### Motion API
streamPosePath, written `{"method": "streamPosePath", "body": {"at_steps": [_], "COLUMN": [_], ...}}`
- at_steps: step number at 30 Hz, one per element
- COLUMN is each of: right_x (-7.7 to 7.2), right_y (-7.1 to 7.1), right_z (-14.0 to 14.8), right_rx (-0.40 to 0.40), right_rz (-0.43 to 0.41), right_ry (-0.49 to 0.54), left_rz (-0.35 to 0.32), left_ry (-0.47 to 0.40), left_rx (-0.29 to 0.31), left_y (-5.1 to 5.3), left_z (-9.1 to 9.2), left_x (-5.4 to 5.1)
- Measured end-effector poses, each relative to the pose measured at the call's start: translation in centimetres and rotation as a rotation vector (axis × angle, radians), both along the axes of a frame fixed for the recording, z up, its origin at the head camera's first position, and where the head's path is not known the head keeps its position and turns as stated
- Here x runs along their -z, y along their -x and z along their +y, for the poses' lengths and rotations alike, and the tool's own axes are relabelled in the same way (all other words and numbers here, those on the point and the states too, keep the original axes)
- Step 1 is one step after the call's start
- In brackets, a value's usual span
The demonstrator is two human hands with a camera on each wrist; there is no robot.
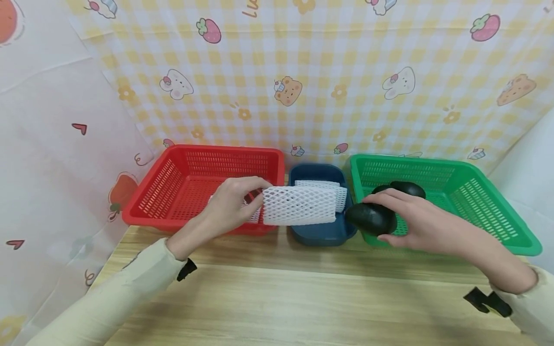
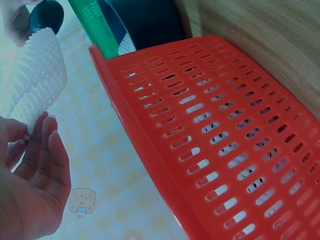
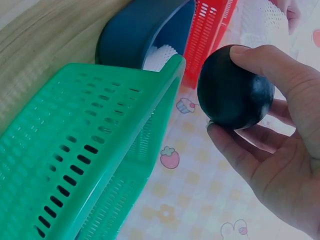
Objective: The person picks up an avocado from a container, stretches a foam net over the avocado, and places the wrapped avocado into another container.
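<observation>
Right hand [image 1: 417,221] partly hides fruits [image 1: 410,188], perhaps two, in green basket [image 1: 489,206].

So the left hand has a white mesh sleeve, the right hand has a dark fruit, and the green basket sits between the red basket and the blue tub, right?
Not quite: the head view shows the blue tub between the red basket and the green basket. The left hand has the white mesh sleeve, the right hand the dark fruit.

The right grip [image 3: 291,170] holds a dark oval object [image 3: 231,87] near a green basket [image 3: 65,125]; white netting [image 3: 160,56] lies inside a blue bin [image 3: 127,42].
</observation>
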State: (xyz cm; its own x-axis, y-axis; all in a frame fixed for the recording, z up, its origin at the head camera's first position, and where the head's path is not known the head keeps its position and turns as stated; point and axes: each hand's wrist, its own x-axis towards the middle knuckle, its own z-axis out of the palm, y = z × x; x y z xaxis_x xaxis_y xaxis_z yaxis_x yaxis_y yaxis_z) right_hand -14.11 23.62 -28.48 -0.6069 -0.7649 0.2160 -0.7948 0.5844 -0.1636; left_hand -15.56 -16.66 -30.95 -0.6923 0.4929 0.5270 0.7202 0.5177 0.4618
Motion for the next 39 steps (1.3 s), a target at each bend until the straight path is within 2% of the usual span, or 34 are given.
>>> {"method": "streamPosePath", "body": {"at_steps": [8,20,29,39], "right_x": [-0.2,-0.5,-0.6,-0.2], "right_y": [0.3,0.3,0.4,0.5], "right_z": [-0.7,-2.3,-3.0,-3.2], "right_rx": [-0.050,-0.006,-0.058,-0.097], "right_rz": [0.059,-0.028,-0.017,-0.004], "right_ry": [0.059,0.075,0.078,0.082], "left_rz": [0.003,0.026,0.055,0.027], "left_ry": [0.010,-0.005,-0.011,0.022], "left_rx": [0.004,0.050,0.070,0.090], "left_y": [0.0,0.3,0.5,0.3], "left_z": [0.3,1.1,1.7,1.9], "left_x": [0.0,0.1,0.2,0.1]}}
